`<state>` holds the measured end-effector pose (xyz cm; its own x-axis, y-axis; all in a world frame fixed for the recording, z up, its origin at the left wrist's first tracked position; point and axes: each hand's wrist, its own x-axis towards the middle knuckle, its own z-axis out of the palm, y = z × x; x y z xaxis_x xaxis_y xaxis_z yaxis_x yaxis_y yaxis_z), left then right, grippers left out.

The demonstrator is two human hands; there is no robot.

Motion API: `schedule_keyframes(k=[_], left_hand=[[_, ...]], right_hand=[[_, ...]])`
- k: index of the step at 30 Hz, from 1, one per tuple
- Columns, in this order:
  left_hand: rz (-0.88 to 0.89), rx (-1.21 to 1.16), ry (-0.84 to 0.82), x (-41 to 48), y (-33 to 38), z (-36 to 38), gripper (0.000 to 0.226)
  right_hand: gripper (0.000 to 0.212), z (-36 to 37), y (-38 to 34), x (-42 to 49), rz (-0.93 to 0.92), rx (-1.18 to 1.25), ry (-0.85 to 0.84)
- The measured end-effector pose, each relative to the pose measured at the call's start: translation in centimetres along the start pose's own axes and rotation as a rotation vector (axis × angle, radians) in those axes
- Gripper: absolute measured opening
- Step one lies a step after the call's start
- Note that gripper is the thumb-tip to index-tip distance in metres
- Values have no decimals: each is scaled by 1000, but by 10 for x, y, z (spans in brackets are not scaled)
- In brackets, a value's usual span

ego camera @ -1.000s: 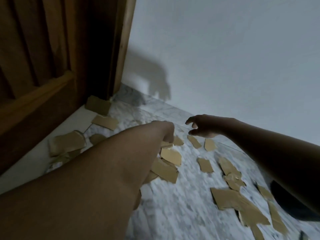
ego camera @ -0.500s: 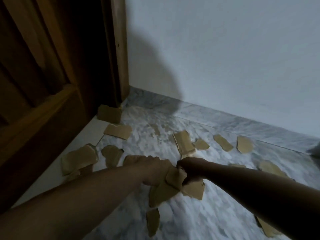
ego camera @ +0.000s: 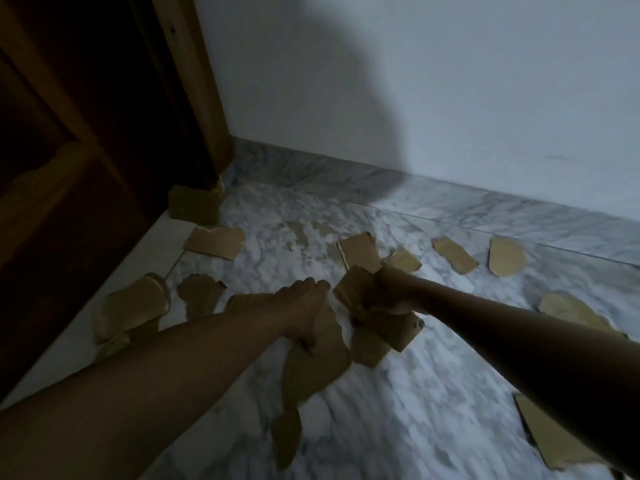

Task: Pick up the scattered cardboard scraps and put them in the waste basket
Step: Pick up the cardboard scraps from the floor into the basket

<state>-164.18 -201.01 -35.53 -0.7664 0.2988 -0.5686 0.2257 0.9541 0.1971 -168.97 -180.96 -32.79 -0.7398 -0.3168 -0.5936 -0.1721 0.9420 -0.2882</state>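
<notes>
Now left hand [ego camera: 306, 315] and right hand [ego camera: 389, 289] each grip cardboard scraps [ego camera: 315, 368], about ten more lying loose.

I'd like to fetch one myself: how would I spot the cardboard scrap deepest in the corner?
Follow the wooden door frame on the left down to the marble floor. The scrap lies right at its foot, in shadow; every other scrap lies farther out.
</notes>
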Motion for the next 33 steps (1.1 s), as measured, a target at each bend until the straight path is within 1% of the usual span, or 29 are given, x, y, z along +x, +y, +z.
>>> schedule_keyframes(k=[2, 4, 5, 7, 9, 11, 12, 13, 14, 16, 17, 18, 19, 20, 21, 23, 25, 27, 29, 31, 33], left_hand=[[8, -37, -63, 5, -1, -6, 105], [12, -93, -111, 8, -4, -9, 93], [12, -128, -125, 8, -6, -10, 84], [24, -195, -158, 5, -13, -16, 62], [21, -287, -172, -3, -24, -27, 48], [-7, -340, -157, -12, -41, -40, 38], [-34, -333, -141, -18, -50, -45, 38], [-75, -332, -141, -23, -59, -47, 39], [-135, -351, -172, -29, -67, -47, 40], [-242, -404, -292, -41, -76, -38, 42], [-266, -337, -326, -47, -79, -32, 48], [-270, -198, -307, -52, -82, -26, 61], [-254, -48, -247, -56, -83, -21, 74], [-236, 79, -169, -56, -85, -15, 84], [-229, 146, -95, -54, -88, -11, 89], [-220, 173, -4, -50, -91, -5, 91], [-193, 119, 8, -45, -94, -3, 97], [-174, 37, -44, -41, -97, -2, 122], [-171, 51, -88, -40, -96, 1, 142], [-185, 96, -74, -39, -93, 5, 150], [-216, 61, -68, -37, -90, 5, 152]], right_hand=[[45, 3, 12, 4, 116, -81, 23], [48, 15, 17, 6, 164, -144, 14], [46, 21, 18, 6, 160, -149, 28], [41, 26, 17, 5, 172, -101, 89], [38, 17, 14, 4, 163, -23, 117], [48, -2, 13, 4, 145, 85, 104], [55, -14, 13, 2, 147, 135, 114], [59, -26, 11, -3, 150, 174, 109], [57, -34, 12, -7, 151, 232, 79], [36, -36, 7, -18, 173, 377, -70], [26, -30, 1, -25, 188, 365, -167], [19, -20, -4, -28, 193, 300, -224], [17, -10, -6, -28, 171, 166, -252], [23, 0, -8, -26, 137, 67, -260], [31, 10, -10, -23, 104, -33, -246], [53, 19, -14, -22, 81, -185, -153], [75, 26, -14, -21, 60, -266, -64], [90, 32, -12, -20, 31, -295, -9], [100, 39, -4, -18, 17, -283, 17], [103, 46, 2, -15, -8, -288, 17], [100, 49, 5, -13, -24, -275, 25]])
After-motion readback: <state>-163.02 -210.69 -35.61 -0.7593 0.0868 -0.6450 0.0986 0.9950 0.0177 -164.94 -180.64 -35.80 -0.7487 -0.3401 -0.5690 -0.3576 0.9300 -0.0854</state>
